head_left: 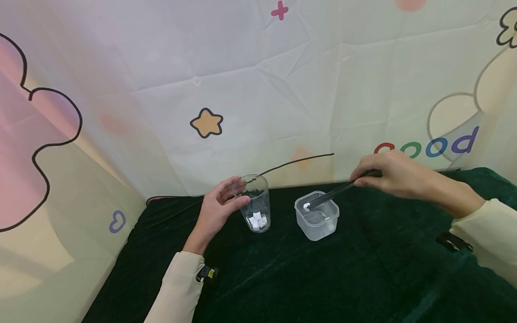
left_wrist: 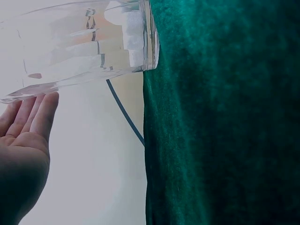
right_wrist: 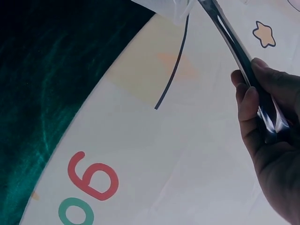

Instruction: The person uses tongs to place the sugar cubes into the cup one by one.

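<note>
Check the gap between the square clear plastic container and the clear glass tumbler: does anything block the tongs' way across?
Nothing visible does. Only bare green velvet cloth lies between the square clear plastic container and the clear glass tumbler. The left hand cups the tumbler's far-left side, away from the metal tongs in the right hand.

A dark green velvet cloth [head_left: 323, 278] covers the table. Behind it hangs a creased pale backdrop [head_left: 258, 80] with a yellow star [head_left: 207, 123].

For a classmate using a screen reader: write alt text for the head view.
A right hand dips dark metal tongs into a clear square plastic tub, while a left hand steadies a clear glass tumbler holding white cubes, on a dark green cloth.
</note>
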Tool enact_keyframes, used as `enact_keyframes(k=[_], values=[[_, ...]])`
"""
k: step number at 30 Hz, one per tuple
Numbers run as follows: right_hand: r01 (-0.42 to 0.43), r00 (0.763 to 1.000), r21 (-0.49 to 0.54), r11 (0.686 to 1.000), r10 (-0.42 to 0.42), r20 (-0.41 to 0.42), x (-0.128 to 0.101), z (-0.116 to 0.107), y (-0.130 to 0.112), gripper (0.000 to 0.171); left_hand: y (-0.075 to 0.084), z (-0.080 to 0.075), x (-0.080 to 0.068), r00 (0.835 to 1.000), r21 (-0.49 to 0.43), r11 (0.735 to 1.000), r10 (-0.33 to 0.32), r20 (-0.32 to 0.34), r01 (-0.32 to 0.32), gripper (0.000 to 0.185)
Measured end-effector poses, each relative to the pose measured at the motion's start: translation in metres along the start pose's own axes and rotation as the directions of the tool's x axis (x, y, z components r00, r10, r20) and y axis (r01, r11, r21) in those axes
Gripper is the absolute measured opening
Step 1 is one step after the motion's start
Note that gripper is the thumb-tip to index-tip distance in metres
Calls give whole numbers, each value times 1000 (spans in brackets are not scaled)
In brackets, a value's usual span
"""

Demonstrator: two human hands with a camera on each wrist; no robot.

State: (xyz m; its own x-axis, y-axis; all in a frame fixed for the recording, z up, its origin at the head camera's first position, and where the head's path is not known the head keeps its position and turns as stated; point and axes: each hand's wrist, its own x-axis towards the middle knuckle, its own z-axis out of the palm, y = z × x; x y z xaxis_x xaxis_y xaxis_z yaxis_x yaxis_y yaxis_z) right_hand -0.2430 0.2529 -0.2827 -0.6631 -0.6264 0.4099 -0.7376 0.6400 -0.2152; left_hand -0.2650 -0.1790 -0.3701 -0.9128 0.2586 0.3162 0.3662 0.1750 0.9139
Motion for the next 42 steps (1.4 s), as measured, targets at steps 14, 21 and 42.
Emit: enact_keyframes(k=[14,21,42], values=[[-81,980,-6,997,78,-180,-5,-1,-10,20,0,-1,-1,1000,-3,1000,7,-4,-7,60],[-74,959,50,996,85,-271,0,3,-19,21,0,-1,-2,1000,-4,1000,4,-3,-4,59],[-89,920,354,931,213,-328,24,41,-51,20,0,0,0,1000,-23,1000,10,-1,-10,60]])
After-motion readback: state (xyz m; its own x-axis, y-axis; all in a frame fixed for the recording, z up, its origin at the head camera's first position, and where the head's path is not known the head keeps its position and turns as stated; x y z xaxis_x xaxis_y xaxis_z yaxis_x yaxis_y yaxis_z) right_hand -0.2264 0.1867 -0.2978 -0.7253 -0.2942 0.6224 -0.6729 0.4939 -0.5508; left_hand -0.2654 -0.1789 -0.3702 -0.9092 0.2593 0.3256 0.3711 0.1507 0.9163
